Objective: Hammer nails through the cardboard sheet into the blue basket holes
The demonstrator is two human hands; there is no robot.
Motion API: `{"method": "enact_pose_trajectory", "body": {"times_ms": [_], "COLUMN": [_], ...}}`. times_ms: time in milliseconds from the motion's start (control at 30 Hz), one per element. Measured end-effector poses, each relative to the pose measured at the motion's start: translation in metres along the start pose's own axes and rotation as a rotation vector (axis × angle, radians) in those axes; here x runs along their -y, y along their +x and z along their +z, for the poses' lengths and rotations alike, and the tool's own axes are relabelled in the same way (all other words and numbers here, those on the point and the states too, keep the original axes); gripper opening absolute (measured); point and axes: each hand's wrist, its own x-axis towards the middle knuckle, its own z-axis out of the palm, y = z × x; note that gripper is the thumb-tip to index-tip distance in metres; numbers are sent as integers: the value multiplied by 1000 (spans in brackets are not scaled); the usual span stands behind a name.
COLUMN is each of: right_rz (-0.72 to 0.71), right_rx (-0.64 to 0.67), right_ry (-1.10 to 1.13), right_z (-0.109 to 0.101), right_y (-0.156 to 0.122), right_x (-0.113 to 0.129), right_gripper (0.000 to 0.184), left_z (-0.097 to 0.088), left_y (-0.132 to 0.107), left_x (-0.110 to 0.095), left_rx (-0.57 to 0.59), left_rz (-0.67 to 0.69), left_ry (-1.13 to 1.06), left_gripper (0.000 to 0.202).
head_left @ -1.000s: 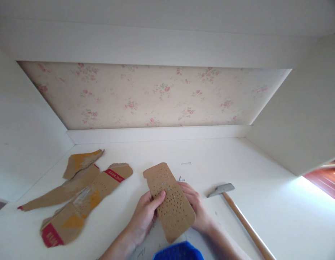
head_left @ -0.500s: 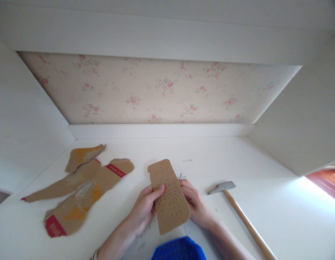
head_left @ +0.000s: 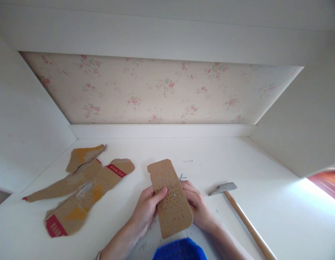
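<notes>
A brown cardboard strip (head_left: 170,198) punched full of small holes is held up over the white table (head_left: 264,202), with a few nail heads showing in it. My left hand (head_left: 147,209) grips its left edge, thumb on the front face. My right hand (head_left: 195,206) is closed on its right side, fingers partly behind the strip. Small nails (head_left: 183,178) lie on the table just past the strip's far edge.
A hammer (head_left: 237,213) with a wooden handle lies to the right of my hands. Torn cardboard pieces (head_left: 78,191) with red print lie at the left. A blue perforated basket (head_left: 179,250) sits at the near edge. White side walls and a floral back panel (head_left: 162,90) enclose the table.
The strip has tilted slightly between my hands; my left thumb shifted a little along its face. Hammer and cardboard scraps have stayed put.
</notes>
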Motion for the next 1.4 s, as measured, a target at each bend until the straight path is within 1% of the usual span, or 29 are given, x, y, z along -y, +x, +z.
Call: {"method": "enact_pose_trajectory", "body": {"times_ms": [100,233,367,500,567,633,700,767,933,1100,1200,1300,1333,1400], "right_rz": [56,51,39,23,17,10,23,31,-9,-39,-36,46,95,200], "right_rx": [34,67,62,30,28,17,-26,-77,-103,-145,-159,-201,-247,-396], "right_ry": [36,42,16,0,-1,8,1,-35,-116,-112,-118,-115,-101,-70], "right_z": [-4,-7,-5,-1,-1,-2,-3,-3,1,2,2,3,3,2], "right_y": [4,5,3,2,2,2,1,1,-3,-6,-6,-3,-2,-2], "right_x": [4,10,8,6,6,6,5,3,-2,-2,-3,-7,-10,-14], "right_gripper": [24,33,29,19,19,22,25,23,28,28,25,17,15,13], "left_z": [-3,-5,-4,-2,-3,-3,-4,-4,-2,-1,-1,-1,-1,-1], "left_y": [2,3,2,1,2,2,3,3,2,0,1,4,5,7], "left_x": [1,2,3,4,4,4,3,2,1,2,4,6,7,8], "left_rx": [0,-5,22,37,22,3,-9,-17,-29,13,-9,-64,-85,-114], "left_rz": [-18,-37,-26,-16,-13,-16,-24,-28,-18,8,33,89,112,145], "left_ry": [-37,-49,-18,19,16,-1,-26,-48,-40,-10,12,25,14,-28], "left_gripper": [30,34,35,31,31,33,34,34,34,34,35,34,34,36]}}
